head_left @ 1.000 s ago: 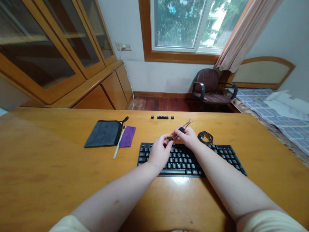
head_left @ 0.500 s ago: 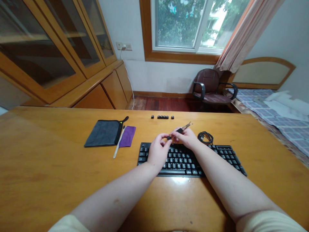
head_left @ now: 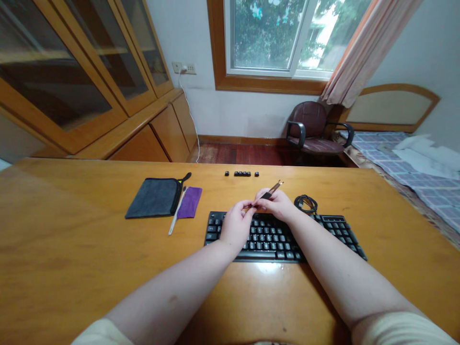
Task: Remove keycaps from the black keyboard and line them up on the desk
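Observation:
My right hand [head_left: 275,205] is closed on a keycap puller [head_left: 266,195], which has a black handle and thin metal wires pointing up and away. Close against it, the fingers of my left hand [head_left: 237,221] pinch a small black keycap [head_left: 250,207], mostly covered by fingertips. Both hands are over the far edge of a black keyboard [head_left: 266,238] that lies flat on the desk. My hands and right forearm hide parts of its keys. Beyond them, several loose black keycaps [head_left: 242,174] lie in a row near the desk's far edge.
To the left lie a dark grey pouch [head_left: 154,197], a purple cloth [head_left: 189,202] and a thin white-handled brush [head_left: 173,223]. A coiled black cable [head_left: 305,204] sits behind the keyboard at right. Past the wooden desk [head_left: 89,258] stand an armchair [head_left: 311,125] and a bed [head_left: 391,158].
My hands have come slightly closer together, and the keycap is now more covered by the fingers. The puller's wire tips have shifted a little left. Everything else on the desk stays in place.

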Tool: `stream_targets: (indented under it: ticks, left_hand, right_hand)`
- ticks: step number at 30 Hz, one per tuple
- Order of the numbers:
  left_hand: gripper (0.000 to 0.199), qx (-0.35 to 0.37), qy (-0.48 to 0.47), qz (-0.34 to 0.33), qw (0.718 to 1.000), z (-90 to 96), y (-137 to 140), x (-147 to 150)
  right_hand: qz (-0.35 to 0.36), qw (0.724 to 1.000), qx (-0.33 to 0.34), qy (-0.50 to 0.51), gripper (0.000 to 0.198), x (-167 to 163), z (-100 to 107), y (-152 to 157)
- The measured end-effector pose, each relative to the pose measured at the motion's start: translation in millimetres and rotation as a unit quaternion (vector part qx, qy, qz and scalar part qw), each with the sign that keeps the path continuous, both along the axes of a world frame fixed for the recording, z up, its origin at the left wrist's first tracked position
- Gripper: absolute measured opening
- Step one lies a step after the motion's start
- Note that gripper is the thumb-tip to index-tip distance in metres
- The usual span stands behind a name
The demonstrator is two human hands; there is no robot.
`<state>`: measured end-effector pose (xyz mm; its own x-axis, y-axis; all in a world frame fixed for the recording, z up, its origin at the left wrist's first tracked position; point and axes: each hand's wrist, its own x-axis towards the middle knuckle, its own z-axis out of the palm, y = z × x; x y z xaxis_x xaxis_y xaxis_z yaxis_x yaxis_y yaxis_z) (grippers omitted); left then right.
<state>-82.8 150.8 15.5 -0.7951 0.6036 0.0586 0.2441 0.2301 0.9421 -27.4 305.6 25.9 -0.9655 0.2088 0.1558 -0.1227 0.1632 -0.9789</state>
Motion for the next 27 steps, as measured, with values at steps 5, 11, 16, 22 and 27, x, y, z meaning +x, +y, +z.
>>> stream_targets:
  ticks: [5,11,16,22,27]
  left_hand:
    - [0.021,0.022,-0.004,0.003,1.000,0.6,0.2,-0.8]
    - [0.018,0.075,0.029,0.030,0.996,-1.0,-1.2,-1.6]
    - [0.017,0.085,0.049,0.028,0.995,-0.2,-2.0,-1.6]
    - [0.017,0.106,0.030,0.011,0.994,-3.0,-1.7,-2.2]
    - [0.014,0.101,0.041,0.025,0.994,-3.5,-1.0,-2.3]
  right_hand:
    - [0.011,1.000,-0.004,0.014,0.026,-0.5,0.9,-2.3]
    - [0.024,0.998,-0.010,0.062,0.018,-0.9,-2.0,-1.3]
    - [0.023,0.996,0.017,0.081,0.012,-2.1,-1.5,-0.3]
    - [0.018,0.997,-0.008,0.072,0.013,-1.7,-1.1,-1.1]
    - [0.034,0.996,0.003,0.082,0.010,-0.7,-1.5,1.2]
